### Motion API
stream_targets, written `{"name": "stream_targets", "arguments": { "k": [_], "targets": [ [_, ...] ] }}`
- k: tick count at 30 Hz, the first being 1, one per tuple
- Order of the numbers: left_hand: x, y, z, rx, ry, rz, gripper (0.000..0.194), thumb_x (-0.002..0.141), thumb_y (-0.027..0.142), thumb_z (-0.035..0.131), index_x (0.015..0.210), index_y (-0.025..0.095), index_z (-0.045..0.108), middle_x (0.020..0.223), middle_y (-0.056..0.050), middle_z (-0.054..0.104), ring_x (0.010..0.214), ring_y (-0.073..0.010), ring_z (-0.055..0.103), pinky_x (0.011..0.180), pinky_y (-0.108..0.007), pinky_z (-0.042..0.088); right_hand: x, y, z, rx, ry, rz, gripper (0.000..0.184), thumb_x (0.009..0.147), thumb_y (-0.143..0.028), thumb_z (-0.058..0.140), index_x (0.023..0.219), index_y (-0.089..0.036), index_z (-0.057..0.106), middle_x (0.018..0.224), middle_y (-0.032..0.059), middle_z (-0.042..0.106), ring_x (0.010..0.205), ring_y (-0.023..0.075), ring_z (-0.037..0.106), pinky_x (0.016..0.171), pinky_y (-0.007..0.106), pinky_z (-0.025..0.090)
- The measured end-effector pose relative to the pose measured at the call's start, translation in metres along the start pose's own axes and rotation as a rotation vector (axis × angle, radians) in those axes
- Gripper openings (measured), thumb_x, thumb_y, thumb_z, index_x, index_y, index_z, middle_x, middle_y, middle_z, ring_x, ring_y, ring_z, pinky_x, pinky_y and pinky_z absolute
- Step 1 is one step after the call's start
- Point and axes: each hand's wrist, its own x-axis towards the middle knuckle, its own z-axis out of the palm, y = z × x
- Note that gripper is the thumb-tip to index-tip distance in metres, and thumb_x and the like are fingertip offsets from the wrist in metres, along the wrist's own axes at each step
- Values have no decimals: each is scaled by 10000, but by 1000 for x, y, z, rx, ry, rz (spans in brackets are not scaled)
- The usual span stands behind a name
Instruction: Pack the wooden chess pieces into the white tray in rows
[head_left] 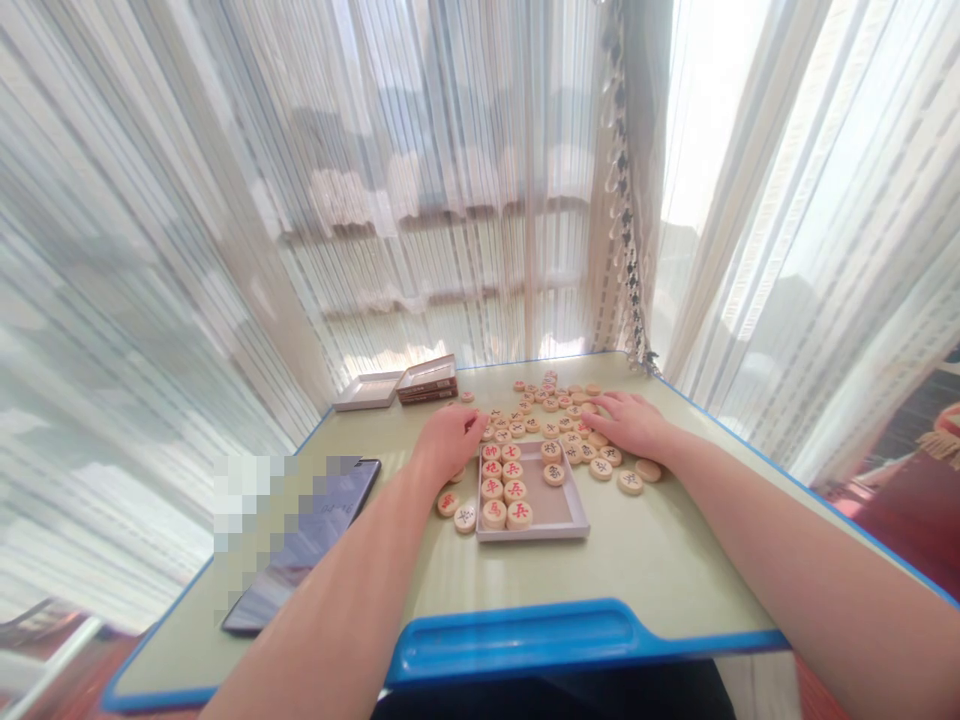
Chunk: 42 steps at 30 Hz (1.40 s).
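A shallow open box [581,500] lies on the table in front of me. Two columns of red-marked Chinese chess pieces [514,490] fill its left side, and dark-marked pieces [553,474] sit at its upper right. My left hand [448,440] is at the box's far left corner, fingers curled in by the loose pieces; what they hold, if anything, is hidden. Over the right part of the scattered pieces [550,430] my right hand [634,424] rests palm down, fingers stretched out and touching some of them.
Stacked boxes [427,385] and a shallow open tray [367,391] stand at the back left. A dark tablet or phone [322,540], partly pixelated, lies left of my left forearm. Two loose pieces [465,517] lie left of the box. The table has a blue edge [517,640]; sheer curtains [480,200] hang behind.
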Motion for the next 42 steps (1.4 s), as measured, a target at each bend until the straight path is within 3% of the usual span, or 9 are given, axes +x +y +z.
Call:
{"name": "stream_targets", "arguments": {
  "k": [18,22,24,27,31,42],
  "targets": [
    [0,1,-1,-23,-10,9,426,880,396,332,587,175,549,643,-32,563,633,-148,501,602,-266,338,-1,0,-1,40,-28,6,617,838,-608,223,1244,-252,521,1327,87,476,1225,278,393,1014,428,285],
    [-1,2,-2,-24,-13,4,424,879,400,339,588,175,550,644,-33,563,635,-149,505,602,-265,341,-1,-1,-1,70,21,6,642,816,-650,249,1212,-245,550,1287,97,517,1191,290,432,999,451,302],
    [-1,2,-2,-23,-13,4,421,878,400,342,588,176,551,647,-34,565,638,-151,509,604,-266,345,-3,-5,-2,90,109,-19,600,802,-634,323,1198,-252,562,1276,86,528,1171,293,451,992,452,311],
    [-1,3,-3,-18,-15,4,414,877,397,349,591,177,553,658,-36,575,649,-154,517,613,-268,353,-8,-14,-8,132,197,-173,408,808,-485,423,1090,-283,638,1220,35,577,1162,256,462,1011,407,301],
    [-1,4,-4,-9,-25,8,413,881,390,345,590,176,547,656,-36,576,650,-150,514,614,-264,349,-14,-22,-14,187,133,-319,314,801,-392,450,948,-279,702,1148,16,624,1145,219,480,1037,386,269],
    [-1,3,-2,5,-24,16,405,878,393,343,600,181,549,671,-40,585,679,-159,525,630,-267,362,-17,-23,-19,187,142,-233,282,798,-379,438,873,-255,681,967,17,674,1014,220,547,953,350,361]
  ]
}}
